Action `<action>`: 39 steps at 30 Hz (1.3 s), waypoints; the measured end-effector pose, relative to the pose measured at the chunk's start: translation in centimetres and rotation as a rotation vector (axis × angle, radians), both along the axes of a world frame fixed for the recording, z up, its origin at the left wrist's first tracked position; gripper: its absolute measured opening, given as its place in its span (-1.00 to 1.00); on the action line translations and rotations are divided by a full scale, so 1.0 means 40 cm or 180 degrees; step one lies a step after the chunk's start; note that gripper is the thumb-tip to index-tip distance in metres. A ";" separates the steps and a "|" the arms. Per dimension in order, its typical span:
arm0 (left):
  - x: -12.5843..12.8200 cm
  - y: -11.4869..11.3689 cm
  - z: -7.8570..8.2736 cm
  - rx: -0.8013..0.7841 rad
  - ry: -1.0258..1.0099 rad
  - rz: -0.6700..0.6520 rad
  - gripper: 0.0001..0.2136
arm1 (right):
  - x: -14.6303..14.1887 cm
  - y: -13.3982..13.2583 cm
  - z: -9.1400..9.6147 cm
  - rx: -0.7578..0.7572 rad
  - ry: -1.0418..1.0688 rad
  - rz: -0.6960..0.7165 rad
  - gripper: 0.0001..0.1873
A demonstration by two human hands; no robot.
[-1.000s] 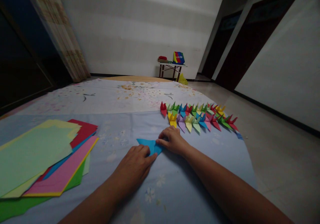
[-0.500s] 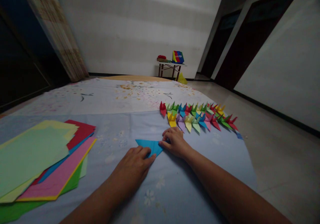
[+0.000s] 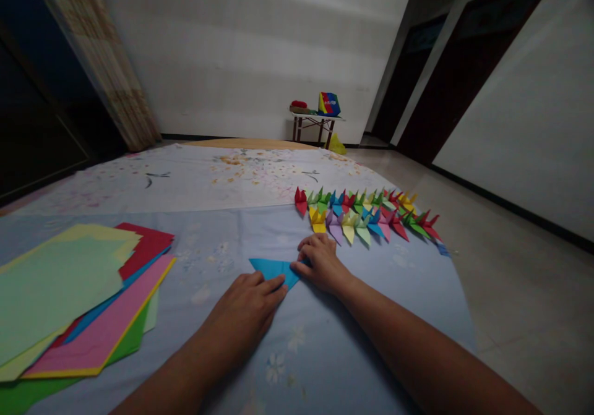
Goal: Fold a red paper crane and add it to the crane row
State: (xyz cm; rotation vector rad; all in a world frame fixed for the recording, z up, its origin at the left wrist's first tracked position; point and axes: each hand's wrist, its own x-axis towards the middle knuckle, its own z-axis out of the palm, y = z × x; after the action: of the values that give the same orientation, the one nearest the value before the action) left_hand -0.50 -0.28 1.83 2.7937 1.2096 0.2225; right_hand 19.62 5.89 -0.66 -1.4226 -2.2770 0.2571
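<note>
A blue folded paper triangle point(image 3: 271, 269) lies flat on the light blue cloth point(image 3: 325, 341). My left hand point(image 3: 248, 307) rests on its near edge, fingers stretched flat and pressing down. On the triangle's right corner my right hand point(image 3: 320, 261) presses with curled fingers. Just beyond my right hand lie two rows of several folded paper cranes point(image 3: 366, 216) in many colours.
A fanned stack of coloured paper sheets point(image 3: 69, 297) lies at the left. A floral white cloth point(image 3: 199, 177) covers the floor further back. A small table point(image 3: 315, 124) with a colourful box stands against the far wall. Bare tiled floor point(image 3: 510, 291) runs along the right.
My hands have shifted only slightly on the blue paper, the left fingers sliding along its near edge. The view has tilted a little.
</note>
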 end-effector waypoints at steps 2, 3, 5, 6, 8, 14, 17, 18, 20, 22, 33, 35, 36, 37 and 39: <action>0.001 0.000 0.004 -0.0011 0.0032 0.0001 -0.64 | 0.001 0.001 -0.003 0.0015 0.0004 0.0019 -0.80; 0.001 0.000 0.005 -0.0006 0.0042 -0.0001 -0.64 | 0.001 0.002 -0.004 0.0022 0.0006 0.0023 -0.80; 0.001 0.001 0.005 -0.0001 0.0077 -0.0010 -0.64 | 0.001 0.003 -0.007 0.0020 0.0004 0.0019 -0.79; 0.001 0.002 0.004 -0.0005 0.0102 -0.0010 -0.64 | 0.001 0.003 -0.007 0.0009 -0.0002 0.0027 -0.79; 0.001 0.003 0.003 -0.0020 0.0140 -0.0007 -0.65 | 0.000 0.004 -0.008 -0.0008 -0.0017 0.0041 -0.78; 0.013 0.004 0.010 -0.0109 0.0055 0.0092 -0.70 | -0.003 0.001 -0.002 0.0032 -0.0124 0.0000 -0.77; 0.018 0.004 0.016 -0.0141 0.0031 0.0175 -0.73 | 0.000 -0.005 0.004 0.0075 -0.0148 -0.0071 -0.72; 0.018 0.005 0.016 -0.0134 0.0018 0.0185 -0.73 | 0.001 -0.008 0.006 0.0091 -0.0152 -0.0095 -0.66; 0.019 0.006 0.017 -0.0108 0.0009 0.0195 -0.74 | 0.002 -0.017 0.005 0.0155 -0.0168 -0.0137 -0.50; 0.019 0.008 0.016 -0.0092 0.0024 0.0178 -0.74 | 0.000 -0.027 0.001 0.0227 -0.0231 -0.0148 -0.37; 0.016 -0.004 0.003 0.0100 0.0162 0.0118 -0.73 | -0.005 -0.043 -0.006 -0.0058 -0.0504 -0.0504 -0.30; 0.015 -0.004 0.003 0.0128 0.0175 0.0116 -0.73 | 0.000 -0.042 -0.001 -0.0077 -0.0509 -0.0571 -0.35; 0.015 -0.004 0.003 0.0137 0.0176 0.0116 -0.73 | 0.005 -0.040 0.001 -0.0084 -0.0508 -0.0617 -0.38; 0.015 -0.003 0.003 0.0139 0.0173 0.0115 -0.73 | 0.010 -0.039 0.003 -0.0091 -0.0506 -0.0670 -0.40; 0.015 -0.002 0.003 0.0136 0.0153 0.0110 -0.72 | 0.022 -0.034 0.005 -0.0091 -0.0499 -0.0789 -0.44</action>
State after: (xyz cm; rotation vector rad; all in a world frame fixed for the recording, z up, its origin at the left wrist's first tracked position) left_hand 0.12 -0.37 1.95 2.8319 1.2792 0.1869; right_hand 20.52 4.53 -0.48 -1.7764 -2.1936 0.1037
